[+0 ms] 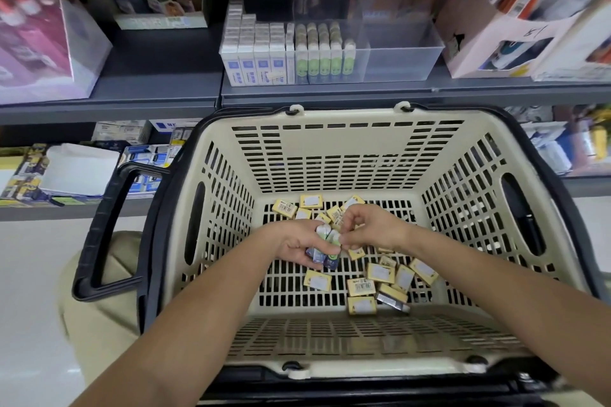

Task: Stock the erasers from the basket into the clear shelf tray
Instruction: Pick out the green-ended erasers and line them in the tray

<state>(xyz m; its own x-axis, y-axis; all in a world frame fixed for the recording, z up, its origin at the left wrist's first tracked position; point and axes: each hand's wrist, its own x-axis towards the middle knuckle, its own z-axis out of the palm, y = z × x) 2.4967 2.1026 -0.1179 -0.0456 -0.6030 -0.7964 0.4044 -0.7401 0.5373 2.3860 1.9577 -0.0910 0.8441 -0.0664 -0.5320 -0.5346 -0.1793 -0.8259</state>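
Note:
A cream plastic basket [334, 149] with black handles stands below the shelf. Several yellow boxed erasers [380, 273] lie scattered on its slatted floor. My left hand [297, 243] grips a small bunch of green-and-white sleeved erasers [325, 246] low inside the basket. My right hand [370, 228] meets it from the right and pinches the top of that bunch. The clear shelf tray [401, 58] sits on the grey shelf above, its left part packed with upright white-and-blue erasers [256, 56] and green-sleeved erasers [325, 54]; its right compartment holds nothing.
A pink box [36, 40] stands on the shelf at left, and white and orange packages [529, 36] at right. A lower shelf holds stationery packs [76, 168]. The basket's black handle [105, 231] hangs out to the left over the pale floor.

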